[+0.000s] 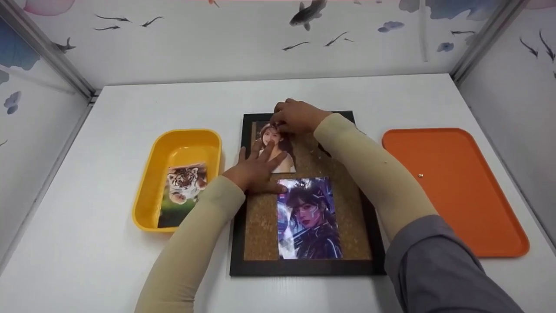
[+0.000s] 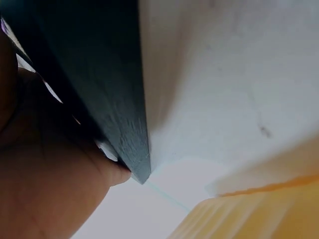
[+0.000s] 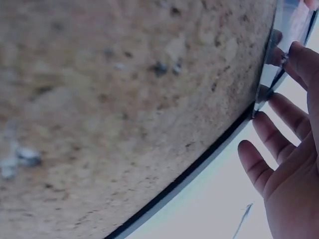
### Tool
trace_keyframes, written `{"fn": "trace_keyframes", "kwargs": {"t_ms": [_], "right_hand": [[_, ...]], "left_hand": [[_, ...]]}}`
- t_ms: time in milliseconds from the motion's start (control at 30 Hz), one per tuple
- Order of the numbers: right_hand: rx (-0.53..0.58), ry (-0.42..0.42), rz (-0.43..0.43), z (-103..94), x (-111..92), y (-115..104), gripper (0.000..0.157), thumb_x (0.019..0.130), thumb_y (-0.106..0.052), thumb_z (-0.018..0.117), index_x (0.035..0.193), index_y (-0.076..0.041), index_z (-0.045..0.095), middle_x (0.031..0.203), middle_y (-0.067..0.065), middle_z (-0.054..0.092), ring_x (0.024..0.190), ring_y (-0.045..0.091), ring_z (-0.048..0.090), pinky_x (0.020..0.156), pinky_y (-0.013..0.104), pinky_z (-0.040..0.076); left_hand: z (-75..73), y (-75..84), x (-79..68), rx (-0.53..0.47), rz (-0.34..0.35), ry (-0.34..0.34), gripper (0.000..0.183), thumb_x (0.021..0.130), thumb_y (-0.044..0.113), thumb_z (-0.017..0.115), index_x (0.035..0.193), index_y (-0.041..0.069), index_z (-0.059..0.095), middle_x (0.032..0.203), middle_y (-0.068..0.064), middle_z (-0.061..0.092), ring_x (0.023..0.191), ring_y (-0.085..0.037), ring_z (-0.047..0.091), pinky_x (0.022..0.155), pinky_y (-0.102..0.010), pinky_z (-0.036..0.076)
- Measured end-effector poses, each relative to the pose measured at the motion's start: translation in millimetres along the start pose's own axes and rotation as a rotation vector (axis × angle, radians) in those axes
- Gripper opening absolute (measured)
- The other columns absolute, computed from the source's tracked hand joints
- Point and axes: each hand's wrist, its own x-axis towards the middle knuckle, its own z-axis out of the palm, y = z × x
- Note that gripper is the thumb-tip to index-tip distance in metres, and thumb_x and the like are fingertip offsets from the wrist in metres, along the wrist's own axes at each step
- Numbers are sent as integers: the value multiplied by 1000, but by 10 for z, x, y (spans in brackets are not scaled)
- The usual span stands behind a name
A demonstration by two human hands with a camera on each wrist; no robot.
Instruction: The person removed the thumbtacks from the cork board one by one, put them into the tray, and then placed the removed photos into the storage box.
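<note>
A black-framed cork board (image 1: pixel 263 234) lies flat on the table. My left hand (image 1: pixel 256 171) rests with spread fingers on a portrait photo (image 1: pixel 290 148) at the board's upper left. At the photo's top edge, my right hand (image 1: pixel 302 116) pinches a small shiny pin (image 3: pixel 284 58) between thumb and forefinger; its other fingers reach past the frame. Lower on the board lies a purple illustrated picture (image 1: pixel 308 226), close to my left thumb, with a small pin (image 1: pixel 302 184) near its top. In the left wrist view, the palm (image 2: pixel 45 169) lies against the black frame (image 2: pixel 114 99).
Left of the board stands a yellow tray (image 1: pixel 143 198) holding a tiger photo (image 1: pixel 184 191). To the right is an orange tray (image 1: pixel 460 208), partly behind my right arm, with one small pin (image 1: pixel 420 175) on it. Patterned panels (image 1: pixel 243 56) enclose the white table (image 1: pixel 173 104).
</note>
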Motion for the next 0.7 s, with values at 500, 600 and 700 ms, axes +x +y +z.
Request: {"fn": "trace_keyframes", "kwargs": {"t_ms": [500, 600, 700], "right_hand": [[53, 76, -138, 37, 99, 93, 24, 99, -23, 64, 114, -10, 77, 117, 13, 65, 107, 26, 59, 98, 39, 49], [76, 90, -137, 13, 102, 104, 24, 98, -25, 65, 112, -10, 77, 115, 11, 66, 105, 25, 59, 97, 39, 49], [79, 107, -114, 5, 113, 96, 25, 98, -27, 64, 112, -11, 77, 115, 10, 65, 105, 24, 58, 96, 39, 49]], "left_hand": [[71, -2, 16, -20, -14, -13, 101, 85, 76, 53, 160, 34, -1, 164, -7, -17, 147, -38, -20, 112, -66, -8], [39, -3, 9, -20, -14, -9, 101, 85, 75, 53, 160, 34, -1, 164, -7, -18, 147, -37, -21, 112, -66, -9], [15, -17, 14, -14, -17, -8, 101, 85, 75, 53, 159, 35, -1, 164, -7, -19, 147, -36, -23, 112, -67, -9]]}}
